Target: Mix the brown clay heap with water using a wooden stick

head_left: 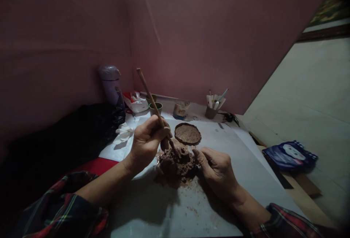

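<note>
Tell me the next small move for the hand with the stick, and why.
Probably a short stir with the left hand, turning the wooden stick through the brown mass. The stick's lower end is already in it, the surface looks lumpy and uneven, and the right hand is at its right edge, seemingly well placed to steady it.

We pinch the thumb and fingers of our bare left hand (149, 139) together, the bare left forearm (106, 183) slanting inward from a dark plaid cloth sleeve (68, 212) lined red and yellow. Our bare right hand (218, 167) sits lower, thumb pointing inward, fingers curled, the bare right forearm (251, 208) angling in opposite.
</note>
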The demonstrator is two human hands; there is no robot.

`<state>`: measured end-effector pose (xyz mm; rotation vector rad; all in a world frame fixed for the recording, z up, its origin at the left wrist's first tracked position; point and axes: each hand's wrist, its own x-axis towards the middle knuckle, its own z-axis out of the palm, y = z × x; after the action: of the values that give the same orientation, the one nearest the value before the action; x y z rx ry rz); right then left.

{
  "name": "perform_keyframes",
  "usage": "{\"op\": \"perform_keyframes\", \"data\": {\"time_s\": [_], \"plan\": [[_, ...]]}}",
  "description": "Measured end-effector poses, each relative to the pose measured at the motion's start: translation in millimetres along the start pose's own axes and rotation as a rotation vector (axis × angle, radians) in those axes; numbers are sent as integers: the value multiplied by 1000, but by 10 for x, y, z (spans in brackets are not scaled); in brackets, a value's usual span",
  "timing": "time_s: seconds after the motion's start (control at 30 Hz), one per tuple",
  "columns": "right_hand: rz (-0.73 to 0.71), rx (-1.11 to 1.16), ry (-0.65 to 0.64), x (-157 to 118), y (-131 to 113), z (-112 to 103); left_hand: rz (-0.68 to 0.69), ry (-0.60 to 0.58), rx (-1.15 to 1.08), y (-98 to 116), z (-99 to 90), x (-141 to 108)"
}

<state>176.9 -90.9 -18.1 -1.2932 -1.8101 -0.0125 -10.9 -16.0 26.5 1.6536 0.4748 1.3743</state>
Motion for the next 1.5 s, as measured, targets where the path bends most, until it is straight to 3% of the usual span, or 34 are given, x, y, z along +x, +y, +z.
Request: {"op": "perform_keyframes", "data": {"time_s": [0.2, 0.33, 0.6, 0.83, 1.0, 1.2, 1.4, 1.5], "plan": [[10, 14, -12, -2, 6, -5, -29, -113, 164, -46, 46, -33], [17, 7, -14, -7, 9, -1, 35, -90, 275, -98, 23, -32], [0, 15, -6, -14, 14, 3, -2, -69, 49, -36, -12, -13], [-11, -2, 6, -20, 17, 9, 147, -167, 422, -47, -38, -23], [-15, 14, 7, -7, 11, 4, 104, -98, 276, -36, -36, -35], [3, 17, -9, 0, 0, 6, 46, -150, 262, -54, -1, -38], [1, 25, -2, 4, -3, 3, 36, -37, 116, 29, 7, -47], [8, 24, -11, 12, -14, 3, -9, -99, 75, 25, 29, -60]]}}
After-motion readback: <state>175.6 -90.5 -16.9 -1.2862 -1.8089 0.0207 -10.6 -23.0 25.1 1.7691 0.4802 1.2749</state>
